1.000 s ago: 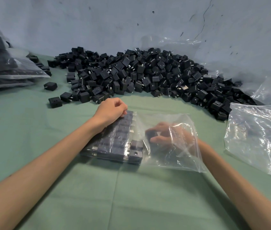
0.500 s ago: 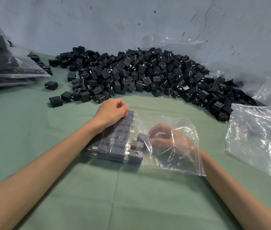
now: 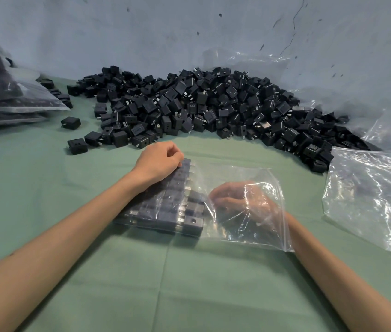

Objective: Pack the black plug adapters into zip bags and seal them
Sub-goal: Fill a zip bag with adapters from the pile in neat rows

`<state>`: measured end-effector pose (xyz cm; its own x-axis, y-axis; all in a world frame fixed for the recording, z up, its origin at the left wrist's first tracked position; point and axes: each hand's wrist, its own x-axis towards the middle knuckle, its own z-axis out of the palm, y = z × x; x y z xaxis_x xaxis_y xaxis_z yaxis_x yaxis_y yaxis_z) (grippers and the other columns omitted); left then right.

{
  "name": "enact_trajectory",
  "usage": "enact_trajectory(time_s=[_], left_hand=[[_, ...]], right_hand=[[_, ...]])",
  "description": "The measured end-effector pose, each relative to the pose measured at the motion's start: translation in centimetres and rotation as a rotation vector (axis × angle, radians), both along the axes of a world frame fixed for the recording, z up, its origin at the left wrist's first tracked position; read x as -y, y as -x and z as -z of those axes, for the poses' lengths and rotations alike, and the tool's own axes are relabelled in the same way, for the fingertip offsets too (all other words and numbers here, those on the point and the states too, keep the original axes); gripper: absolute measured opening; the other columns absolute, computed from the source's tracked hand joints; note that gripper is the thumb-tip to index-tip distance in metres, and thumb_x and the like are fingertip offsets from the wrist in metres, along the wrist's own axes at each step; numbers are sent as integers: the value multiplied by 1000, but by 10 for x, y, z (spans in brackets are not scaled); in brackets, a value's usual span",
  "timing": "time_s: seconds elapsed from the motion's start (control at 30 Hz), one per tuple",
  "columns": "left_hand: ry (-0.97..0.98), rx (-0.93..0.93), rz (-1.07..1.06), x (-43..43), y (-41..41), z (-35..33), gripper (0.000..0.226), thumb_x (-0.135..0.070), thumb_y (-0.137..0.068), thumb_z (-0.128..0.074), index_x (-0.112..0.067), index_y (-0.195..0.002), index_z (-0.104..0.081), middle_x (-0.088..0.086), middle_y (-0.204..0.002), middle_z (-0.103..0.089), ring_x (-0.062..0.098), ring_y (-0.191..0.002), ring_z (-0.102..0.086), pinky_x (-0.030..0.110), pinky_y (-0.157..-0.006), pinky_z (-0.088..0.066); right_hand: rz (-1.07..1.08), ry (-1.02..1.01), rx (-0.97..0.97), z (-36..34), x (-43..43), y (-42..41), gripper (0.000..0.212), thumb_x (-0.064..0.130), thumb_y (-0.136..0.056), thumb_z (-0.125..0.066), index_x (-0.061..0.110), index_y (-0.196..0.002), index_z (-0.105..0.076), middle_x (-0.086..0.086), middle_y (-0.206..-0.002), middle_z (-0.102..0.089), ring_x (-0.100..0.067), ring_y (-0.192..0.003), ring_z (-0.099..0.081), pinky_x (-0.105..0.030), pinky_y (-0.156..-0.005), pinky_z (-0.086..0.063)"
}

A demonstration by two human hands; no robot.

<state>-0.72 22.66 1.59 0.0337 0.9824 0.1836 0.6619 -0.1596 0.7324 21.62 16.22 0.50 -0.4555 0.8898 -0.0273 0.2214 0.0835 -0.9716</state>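
A clear zip bag point(image 3: 228, 172) lies on the green cloth, its left part filled with neat rows of black plug adapters point(image 3: 165, 213). My left hand point(image 3: 158, 161) rests on top of the bag at the far end of the rows, with curled fingers holding it down. My right hand point(image 3: 235, 200) is inside the bag through its right-hand opening. Its fingertips pinch one adapter point(image 3: 197, 195) against the newest row. A big pile of loose black adapters point(image 3: 213, 104) lies behind the bag along the wall.
Stacked filled bags point(image 3: 3, 99) sit at the far left. Crumpled empty clear bags point(image 3: 371, 195) lie at the right. A few stray adapters point(image 3: 77, 146) lie left of the pile. The grey wall stands close behind.
My right hand has carried an adapter leftward inside the bag, up to the packed rows. My left hand has stayed on the bag.
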Motion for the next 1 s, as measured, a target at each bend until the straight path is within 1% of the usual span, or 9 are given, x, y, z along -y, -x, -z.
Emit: enact_trajectory(time_s=[0.1,0.23,0.37,0.63,0.7,0.77,0.9,0.97,1.0], left_hand=[[-4,-1,3,0,0,-1,16,-25,-92,-54,-19,-83,-65,-11,-76,-68,12,-83,-63,35,-88,-47],[-3,10,7,0,1,0,16,-25,-92,-54,-20,-83,-65,-11,-76,-68,11,-83,-63,34,-87,-47],[16,71,10,-1,1,1,16,-23,-92,-54,-19,-80,-65,-11,-73,-69,11,-81,-64,32,-85,-48],[114,253,39,-10,8,-3,19,-16,-93,-54,-16,-77,-64,-3,-74,-69,6,-63,-63,14,-59,-45],[124,300,25,-13,14,-6,19,-16,-94,-54,-16,-78,-64,-2,-76,-68,8,-60,-62,16,-57,-45],[54,230,-53,-18,27,-9,17,-20,-94,-55,-17,-81,-64,-4,-78,-68,8,-61,-60,20,-58,-43],[-161,-98,-378,-29,66,-3,12,-22,-92,-54,-17,-96,-65,-2,-93,-65,11,-77,-55,24,-65,-39],[-151,-162,-568,-33,86,6,24,-21,-89,-56,-13,-111,-60,10,-118,-58,25,-107,-50,36,-88,-41],[-106,-182,-648,-34,94,10,32,-21,-87,-57,-12,-118,-56,13,-129,-49,29,-120,-41,41,-99,-35]], right_hand=[[-22,-39,40,-2,0,0,16,1,-92,-54,-3,-104,-63,-3,-83,-65,-30,-80,-61,-49,-80,-49],[-9,44,-60,2,2,-1,16,4,-92,-56,-7,-103,-61,-4,-75,-64,-21,-64,-60,-34,-62,-47],[-11,54,-74,6,1,-2,16,6,-91,-58,-3,-103,-64,-4,-77,-65,-21,-65,-60,-33,-61,-47],[-81,51,-94,11,-3,-7,16,8,-92,-58,-2,-103,-66,-3,-77,-68,-19,-67,-63,-29,-61,-50],[-92,55,-94,12,-4,-7,15,11,-91,-60,1,-100,-68,-3,-78,-69,-17,-67,-64,-27,-59,-52],[-76,38,-68,11,-5,-5,14,9,-91,-59,3,-98,-69,-4,-81,-69,-18,-68,-65,-30,-62,-53],[-70,-25,10,4,-5,-6,14,5,-92,-56,3,-100,-67,-8,-87,-68,-24,-76,-65,-38,-71,-53],[-109,37,-29,-1,-5,-8,15,2,-93,-54,0,-104,-65,-6,-87,-68,-23,-78,-63,-34,-72,-51],[-154,83,-35,-4,-5,-11,16,1,-94,-53,1,-106,-64,-4,-88,-68,-20,-79,-63,-31,-73,-50]])
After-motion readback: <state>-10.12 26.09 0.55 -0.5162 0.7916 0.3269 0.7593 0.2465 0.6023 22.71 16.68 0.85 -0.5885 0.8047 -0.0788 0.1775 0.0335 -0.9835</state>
